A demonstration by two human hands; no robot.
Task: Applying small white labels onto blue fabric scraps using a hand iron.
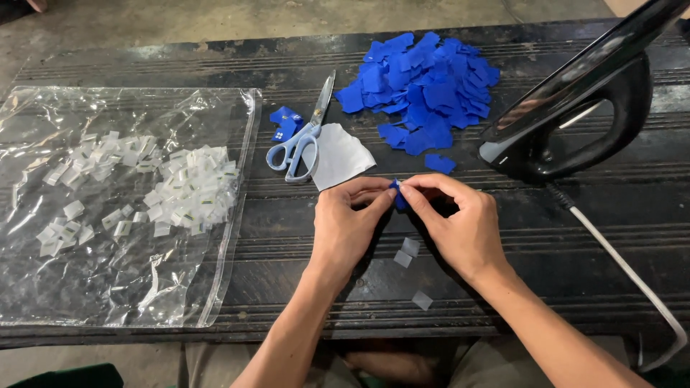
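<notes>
Both hands meet over the middle of a dark ridged table (575,237). My left hand (348,219) and my right hand (456,219) pinch one small blue fabric piece (397,195) between their fingertips. Just below the hands lie three small grey-white squares (407,253) on the tabletop. A large heap of blue fabric pieces (424,90) sits behind the hands.
Blue-handled scissors (302,140) lie on a white sheet (341,154) left of the heap, beside two small blue pieces (285,123). A clear plastic bag (108,208) covered with many small white tags fills the left. A black iron (575,108) stands upright at right, with its cord (625,269) trailing forward.
</notes>
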